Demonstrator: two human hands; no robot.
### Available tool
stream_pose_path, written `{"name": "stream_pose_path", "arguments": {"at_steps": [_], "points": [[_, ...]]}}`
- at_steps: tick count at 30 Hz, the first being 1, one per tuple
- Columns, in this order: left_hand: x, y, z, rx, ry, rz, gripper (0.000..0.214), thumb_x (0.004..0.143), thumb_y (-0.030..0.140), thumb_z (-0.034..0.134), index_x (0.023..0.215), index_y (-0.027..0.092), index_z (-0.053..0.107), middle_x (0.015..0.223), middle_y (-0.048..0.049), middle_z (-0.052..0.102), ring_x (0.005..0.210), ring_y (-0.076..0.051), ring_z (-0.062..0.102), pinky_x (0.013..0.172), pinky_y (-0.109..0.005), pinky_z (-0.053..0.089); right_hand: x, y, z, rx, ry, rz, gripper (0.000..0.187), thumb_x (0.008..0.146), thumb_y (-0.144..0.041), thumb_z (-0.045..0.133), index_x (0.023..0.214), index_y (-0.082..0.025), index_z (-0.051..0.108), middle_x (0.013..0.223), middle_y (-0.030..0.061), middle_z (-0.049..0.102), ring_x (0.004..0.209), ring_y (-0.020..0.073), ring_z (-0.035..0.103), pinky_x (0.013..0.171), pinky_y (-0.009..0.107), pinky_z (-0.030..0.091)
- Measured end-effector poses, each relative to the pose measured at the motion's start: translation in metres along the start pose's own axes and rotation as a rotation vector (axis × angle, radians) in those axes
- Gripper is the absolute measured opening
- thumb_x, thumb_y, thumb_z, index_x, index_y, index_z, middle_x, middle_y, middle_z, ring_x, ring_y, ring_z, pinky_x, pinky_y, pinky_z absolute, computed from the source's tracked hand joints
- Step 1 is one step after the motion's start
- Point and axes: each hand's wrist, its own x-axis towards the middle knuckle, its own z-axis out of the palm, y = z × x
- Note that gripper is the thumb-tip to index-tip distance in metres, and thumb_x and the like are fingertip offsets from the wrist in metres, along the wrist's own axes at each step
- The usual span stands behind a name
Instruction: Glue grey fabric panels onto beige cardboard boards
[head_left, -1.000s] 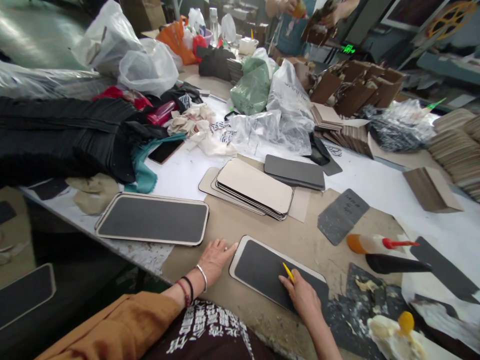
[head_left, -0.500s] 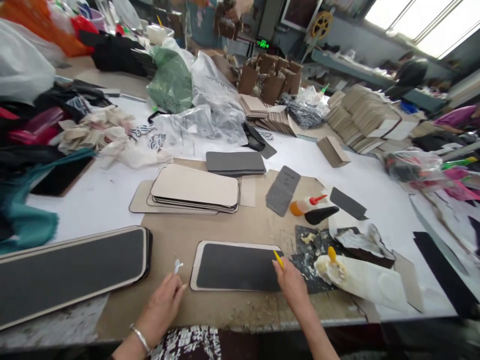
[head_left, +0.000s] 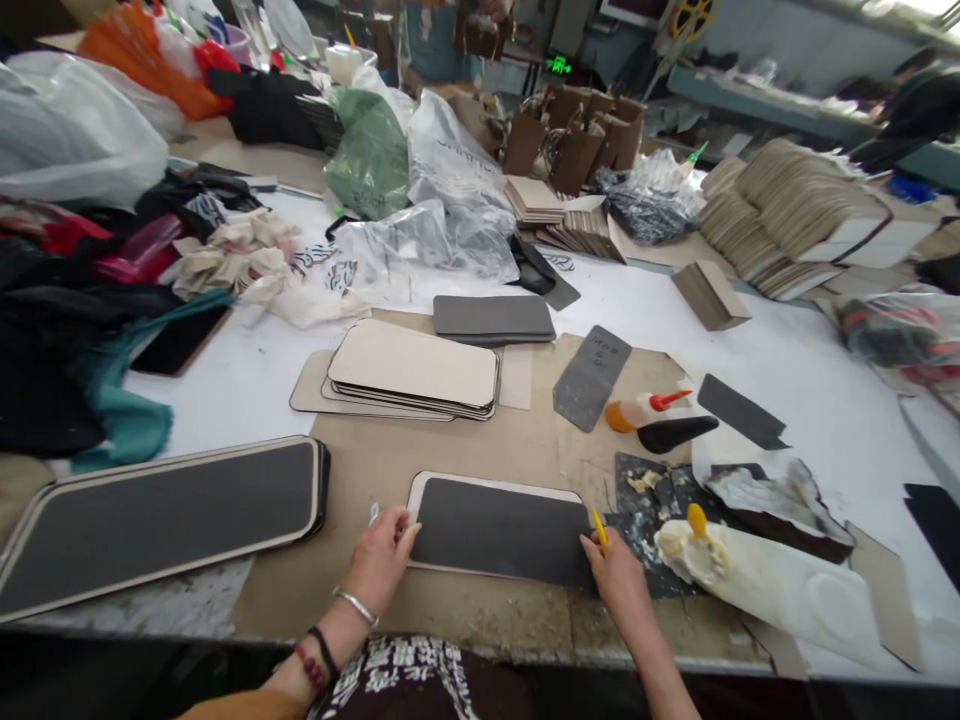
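Note:
A dark grey rectangular sheet (head_left: 502, 530) lies on a slightly larger pale board (head_left: 418, 490) with rounded corners. At its left end is my left hand (head_left: 381, 560), thumb and forefinger pinched together at the edge of the sheet. My right hand (head_left: 619, 575) is at the other end, its fingertips touching the sheet's right edge while it also holds a small yellow stick (head_left: 600, 532). The stick points upward from the fingers. Just behind my left knuckles shows a small white scrap (head_left: 373, 513), partly hidden.
Layered grey-faced panels (head_left: 187, 520) lie at left; a stack of pale boards (head_left: 412, 365) lies behind. To the right are a glue-smeared white container (head_left: 780, 580) with a yellow spreader (head_left: 697, 520), a red-tipped bottle (head_left: 637, 411) and a black tapered object (head_left: 675, 432). Plastic bags (head_left: 450, 245) fill the back.
My left hand has moved right and forward to the left end of the grey sheet. My right hand has shifted onto its right edge, still with the yellow stick. The view has turned left.

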Motion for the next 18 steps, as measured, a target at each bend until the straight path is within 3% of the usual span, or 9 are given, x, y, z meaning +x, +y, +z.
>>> {"name": "stream_pose_path", "arguments": {"at_steps": [9,18], "points": [[0.001,0.004,0.004,0.014,0.026,-0.085,0.017,0.063,0.039,0.048,0.067,0.023,0.046,0.063,-0.0005,0.058,0.057,-0.017,0.056,0.060,-0.032,0.045,0.000,-0.004,0.002,0.191,0.049,0.041,0.017,0.077,-0.037,0.041,0.077,-0.021,0.047,0.065,0.0008,0.058,0.061,0.0164,0.057,0.055,0.024,0.036],[0.002,-0.001,0.009,-0.021,0.053,-0.105,0.019,0.063,0.037,0.050,0.073,0.021,0.050,0.064,-0.0004,0.059,0.058,-0.017,0.056,0.062,-0.033,0.047,0.012,-0.002,0.000,0.158,-0.062,0.048,0.018,0.078,-0.036,0.038,0.072,-0.022,0.047,0.061,-0.0008,0.057,0.058,0.0149,0.056,0.056,0.022,0.036]]}}
